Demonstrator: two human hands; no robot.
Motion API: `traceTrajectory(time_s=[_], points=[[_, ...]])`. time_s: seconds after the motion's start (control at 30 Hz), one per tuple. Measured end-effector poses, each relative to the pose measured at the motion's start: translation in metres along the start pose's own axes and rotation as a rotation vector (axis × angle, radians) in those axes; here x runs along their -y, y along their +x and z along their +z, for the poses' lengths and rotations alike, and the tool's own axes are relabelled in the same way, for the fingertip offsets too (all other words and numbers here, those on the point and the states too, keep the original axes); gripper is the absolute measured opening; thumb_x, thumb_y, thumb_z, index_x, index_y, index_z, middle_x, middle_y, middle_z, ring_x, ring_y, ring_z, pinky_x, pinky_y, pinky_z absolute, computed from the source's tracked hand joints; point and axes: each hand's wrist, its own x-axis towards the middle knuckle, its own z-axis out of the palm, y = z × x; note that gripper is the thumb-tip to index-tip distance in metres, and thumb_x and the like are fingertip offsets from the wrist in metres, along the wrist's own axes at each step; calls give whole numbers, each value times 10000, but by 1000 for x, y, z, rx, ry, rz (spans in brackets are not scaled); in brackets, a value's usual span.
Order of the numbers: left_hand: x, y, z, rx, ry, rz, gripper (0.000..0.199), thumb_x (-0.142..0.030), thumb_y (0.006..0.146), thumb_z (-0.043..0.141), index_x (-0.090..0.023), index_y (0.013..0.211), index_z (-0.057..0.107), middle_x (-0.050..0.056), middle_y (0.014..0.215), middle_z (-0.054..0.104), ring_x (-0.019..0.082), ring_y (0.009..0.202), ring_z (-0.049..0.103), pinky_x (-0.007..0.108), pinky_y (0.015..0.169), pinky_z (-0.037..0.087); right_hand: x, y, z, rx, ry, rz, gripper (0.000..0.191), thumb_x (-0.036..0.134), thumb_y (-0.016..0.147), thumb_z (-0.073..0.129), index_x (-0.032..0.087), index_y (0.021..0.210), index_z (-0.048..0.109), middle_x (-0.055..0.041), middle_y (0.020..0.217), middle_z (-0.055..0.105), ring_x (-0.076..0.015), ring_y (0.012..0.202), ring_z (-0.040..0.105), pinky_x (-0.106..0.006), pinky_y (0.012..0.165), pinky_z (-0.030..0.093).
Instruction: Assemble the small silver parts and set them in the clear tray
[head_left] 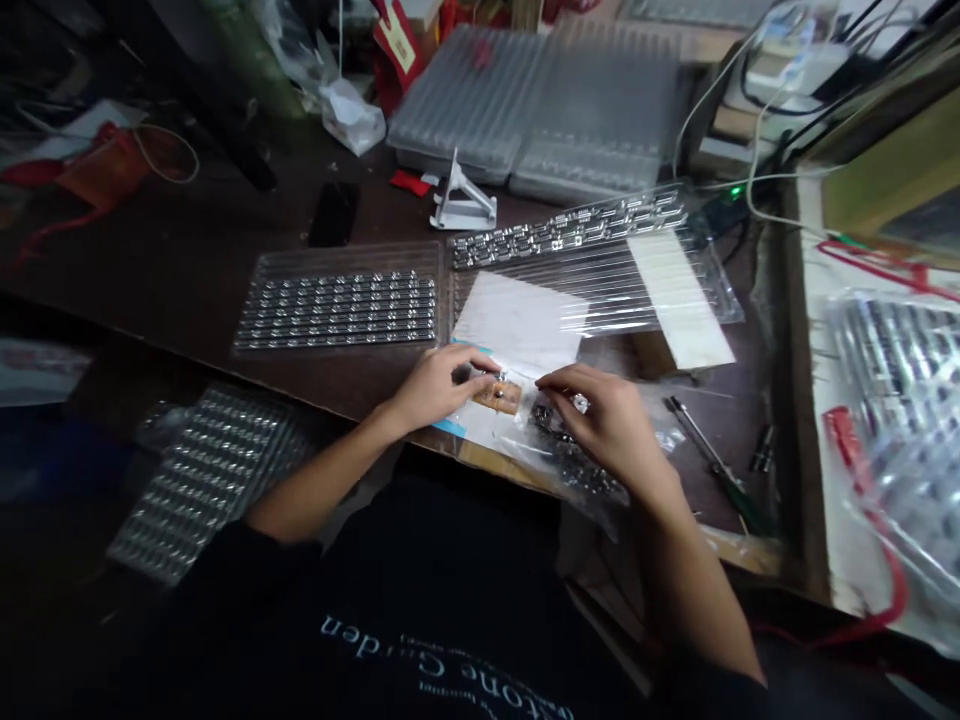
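Note:
An orange-brown block [501,396] with small metal pieces on it lies on the white work surface at the table's front edge. At its left end is my left hand [435,388], thumb and forefinger closing on a small metal part [501,377] on top of the block. To the right, my right hand [604,410] is held in a pinch, its fingertips slightly apart from the block. Whatever sits in that pinch is too small to make out. Below the right hand, many small dark metal parts [581,465] lie in a clear plastic bag.
Clear trays with rows of metal parts stand behind, one at left [337,308] and one at right [570,235]. White card [517,315] lies before me. A screwdriver [709,450] is at right; a phone [334,214], white stand [465,205] and lidded plastic cases [465,95] are farther back.

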Motion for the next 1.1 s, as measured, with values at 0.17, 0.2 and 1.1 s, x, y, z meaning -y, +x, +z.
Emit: traceTrajectory(time_s=[0.17,0.2,1.1], points=[[10,-17,11,-40,-27,29,56,-209,868,703,-206,915,732,25,929,768,181,884,703,310,844,531,-1,3,8,4,-12,34,186,157,864,545,197,918,719,-47,899,739,-183,818,686,-301,766,501],[10,-17,12,-42,-19,40,47,-202,866,705,-207,906,730,23,925,768,182,882,703,313,845,530,-2,3,9,8,-15,38,186,157,862,542,196,916,716,-49,896,735,-182,815,682,-302,764,499],[12,-20,14,-125,13,101,70,-226,892,689,-242,923,750,14,936,778,192,910,704,341,857,498,5,10,33,142,-191,63,203,166,919,518,190,996,704,-87,991,707,-204,880,660,-302,802,491]])
